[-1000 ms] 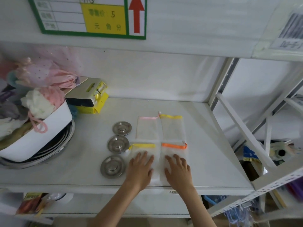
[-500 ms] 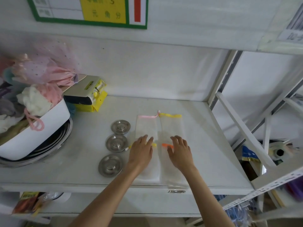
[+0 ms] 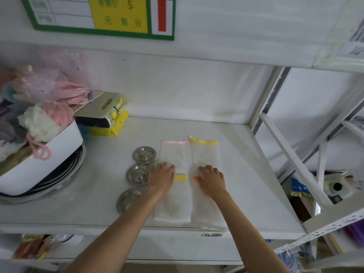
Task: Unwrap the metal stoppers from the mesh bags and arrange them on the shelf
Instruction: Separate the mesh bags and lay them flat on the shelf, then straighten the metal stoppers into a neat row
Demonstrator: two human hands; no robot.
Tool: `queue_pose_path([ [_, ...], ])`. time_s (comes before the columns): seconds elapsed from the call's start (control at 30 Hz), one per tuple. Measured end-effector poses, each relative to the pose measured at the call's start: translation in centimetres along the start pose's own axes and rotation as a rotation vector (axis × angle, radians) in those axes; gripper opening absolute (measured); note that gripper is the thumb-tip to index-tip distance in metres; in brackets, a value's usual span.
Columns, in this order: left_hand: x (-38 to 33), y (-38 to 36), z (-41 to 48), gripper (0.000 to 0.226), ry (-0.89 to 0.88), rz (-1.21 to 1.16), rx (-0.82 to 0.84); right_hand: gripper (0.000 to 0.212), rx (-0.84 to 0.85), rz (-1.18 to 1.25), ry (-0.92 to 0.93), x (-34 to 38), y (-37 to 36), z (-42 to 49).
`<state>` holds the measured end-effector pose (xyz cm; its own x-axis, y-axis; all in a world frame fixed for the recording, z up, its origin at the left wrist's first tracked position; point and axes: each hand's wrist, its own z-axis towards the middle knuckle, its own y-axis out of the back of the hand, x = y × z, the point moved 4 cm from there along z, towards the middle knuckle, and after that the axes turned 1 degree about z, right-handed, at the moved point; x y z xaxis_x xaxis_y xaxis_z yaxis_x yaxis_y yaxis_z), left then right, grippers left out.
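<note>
While both bare forearms reach in over the front edge of the white shelf board [image 3: 246,174], the head view shows each hand lying palm-down on flat, empty-looking white mesh bags. Four of these bags lie in a two-by-two block: a far pair, the pink-trimmed mesh bag [image 3: 172,152] and the yellow-trimmed mesh bag [image 3: 204,152], and a near pair, one with a yellow band [image 3: 173,201] and one with an orange band [image 3: 204,209]. Resting where the left column's two bags meet, the left hand [image 3: 161,179] has its fingers loosely extended and close together, gripping nothing. Over the right column, the right hand [image 3: 211,181] has its fingers slightly curled and pressed on the mesh, covering most of the orange band. Just left of the bags, three round silver metal stoppers [image 3: 144,154] [image 3: 136,174] [image 3: 128,200] sit in a line running front to back, the nearest partly hidden by the left forearm. Farther left stands a white tub of pastel mesh items [image 3: 49,154].
</note>
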<state>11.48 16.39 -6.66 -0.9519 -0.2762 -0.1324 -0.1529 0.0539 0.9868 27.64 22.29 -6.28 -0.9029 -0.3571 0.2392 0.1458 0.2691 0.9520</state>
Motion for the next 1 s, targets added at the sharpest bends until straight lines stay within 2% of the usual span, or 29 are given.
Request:
queue_pose_path([
  [0.2, 0.3, 0.8, -0.8, 0.042, -0.008, 0.036, 0.024, 0.037, -0.019, 0.026, -0.010, 0.5, 1.1, -0.6],
  [0.37, 3.0, 3.6, -2.8, 0.028, 0.041, 0.056, 0.010, 0.029, -0.060, 0.015, 0.008, 2.9, 2.9, -2.9],
  [0.43, 5.0, 4.2, -4.0, 0.028, 0.082, 0.052, 0.011, 0.030, -0.037, 0.019, 0.052, 4.7, 3.2, -4.4],
  [0.53, 7.6, 3.9, -6.3, 0.041, 0.106, -0.023, 0.041, 0.033, -0.010, 0.031, 0.177, 8.5, 2.1, -7.0],
  [0.63, 8.5, 3.7, -7.4, 0.057, 0.007, -0.069, 0.044, 0.036, 0.009, 0.033, 0.355, 12.9, -0.4, -9.9],
  [0.73, 9.0, 3.6, -7.4, 0.059, -0.057, -0.036, 0.085, 0.041, 0.010, 0.013, 0.489, 16.4, -2.9, -11.9],
  [0.87, 9.7, 3.5, -7.1, 0.059, -0.066, -0.042, 0.092, 0.046, -0.002, -0.066, 0.497, 17.6, -4.6, -12.4],
  [1.0, 10.0, 3.0, -6.9, 0.060, -0.081, -0.046, 0.117, 0.041, -0.015, -0.120, 0.466, 17.3, -4.6, -12.5],
])
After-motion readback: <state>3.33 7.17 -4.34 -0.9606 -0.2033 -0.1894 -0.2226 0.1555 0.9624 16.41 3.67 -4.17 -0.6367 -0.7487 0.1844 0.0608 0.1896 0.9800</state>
